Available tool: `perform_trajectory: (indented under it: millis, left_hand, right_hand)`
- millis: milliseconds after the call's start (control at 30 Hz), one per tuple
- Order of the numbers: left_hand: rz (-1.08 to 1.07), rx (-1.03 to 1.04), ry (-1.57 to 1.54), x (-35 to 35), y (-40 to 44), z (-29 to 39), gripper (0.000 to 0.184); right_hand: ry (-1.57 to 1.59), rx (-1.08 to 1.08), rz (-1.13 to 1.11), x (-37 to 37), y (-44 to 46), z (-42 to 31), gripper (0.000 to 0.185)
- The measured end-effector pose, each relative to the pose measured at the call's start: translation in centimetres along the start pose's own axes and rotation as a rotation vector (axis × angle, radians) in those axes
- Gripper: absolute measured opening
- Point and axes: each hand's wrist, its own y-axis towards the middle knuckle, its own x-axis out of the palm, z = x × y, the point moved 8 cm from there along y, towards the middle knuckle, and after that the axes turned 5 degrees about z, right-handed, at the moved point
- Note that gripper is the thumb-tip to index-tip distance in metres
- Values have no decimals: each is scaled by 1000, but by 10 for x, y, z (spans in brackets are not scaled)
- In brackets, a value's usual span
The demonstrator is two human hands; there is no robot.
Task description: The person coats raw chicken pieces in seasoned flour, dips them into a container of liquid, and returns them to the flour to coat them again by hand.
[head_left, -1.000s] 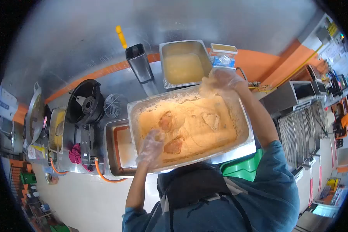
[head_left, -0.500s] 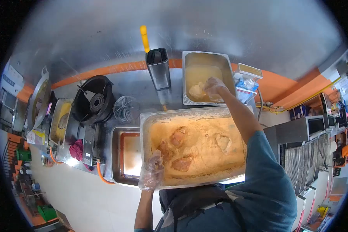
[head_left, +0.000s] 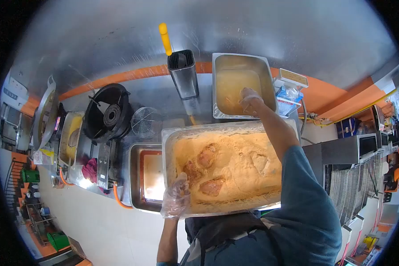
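Note:
My right hand [head_left: 251, 101], in a clear plastic glove, reaches into a deep metal pan [head_left: 214, 91] of cloudy yellowish liquid [head_left: 235, 82]. Its fingers are curled down at the surface, and what they hold is hidden. My left hand [head_left: 176, 197], also gloved, is over the left wall of a wide tray [head_left: 217, 127] of orange-tinted flour [head_left: 230, 164], fingers loosely bent and apart with nothing seen in them. Raw-looking chicken pieces lie in the flour near it: one at the back [head_left: 207, 156], one in front [head_left: 212, 187], one beside the fingers [head_left: 191, 172]. A flour-covered piece [head_left: 260, 164] lies farther right.
Left of the flour tray is a metal pan [head_left: 135, 177] with reddish residue. Behind stand a wire skimmer [head_left: 145, 122], a black burner [head_left: 108, 114] and a dark upright holder [head_left: 184, 80] with a yellow handle [head_left: 165, 39]. Wire racks [head_left: 348, 190] are at right.
A pale coated piece by my right hand in the liquid no longer shows plainly. That hand is lower in the pan. My left hand stays about where it was; the view shifted slightly.

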Motion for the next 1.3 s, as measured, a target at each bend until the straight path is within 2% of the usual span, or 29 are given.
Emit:
perform_trajectory:
  millis: [67, 167, 200, 300, 400, 467, 500, 600, 700, 800, 900, 1000, 1067, 1167, 1300]
  left_hand:
    - [-44, -98, -16, 2, -2, -6, 38]
    - [-1, 71, 46, 1, -2, -2, 37]
    - [-1, 41, 44, 1, -2, -1, 37]
    - [-14, -37, 25, -2, -2, 5, 36]
    - [-18, -40, -16, -2, -4, 3, 35]
    - [19, 21, -26, 2, -6, -3, 35]
    - [9, -15, -39, 2, -7, -7, 35]
    - [-34, -111, -107, 4, -8, -6, 36]
    - [116, 103, -38, -4, -6, 8, 30]
    - [114, 78, 54, -4, -7, 6, 32]
    - [155, 180, 69, -4, -10, 6, 32]
    - [165, 207, 1, -1, -11, -2, 30]
    - [178, 151, -42, -2, -11, -2, 30]
    - [162, 99, -105, -5, -12, 3, 29]
    - [67, 122, -55, -3, -14, 8, 31]
  right_hand:
    - [60, 4, -24, -14, -6, -7, 28]
    - [53, -43, -12, -43, -18, -25, 23]
    - [38, -66, 3, -50, -20, -30, 22]
    - [13, -276, 86, -38, 4, -28, 22]
    - [-42, -245, 118, -85, -26, -57, 34]
    - [-74, -322, 88, -77, 0, -46, 35]
    - [-90, -359, 67, -68, 3, -40, 35]
    - [-48, -177, 132, -158, -91, -88, 35]
    - [-172, -308, 265, -159, -90, -88, 35]
    - [-107, -289, 322, -166, -103, -86, 30]
    - [-89, -346, 472, -169, -111, -86, 28]
    - [-292, -366, 285, -166, -119, -98, 28]
    - [-134, -420, 284, -150, -95, -77, 28]
    - [-101, -427, 255, -182, -147, -94, 30]
    - [-13, -277, 190, -214, -245, -127, 33]
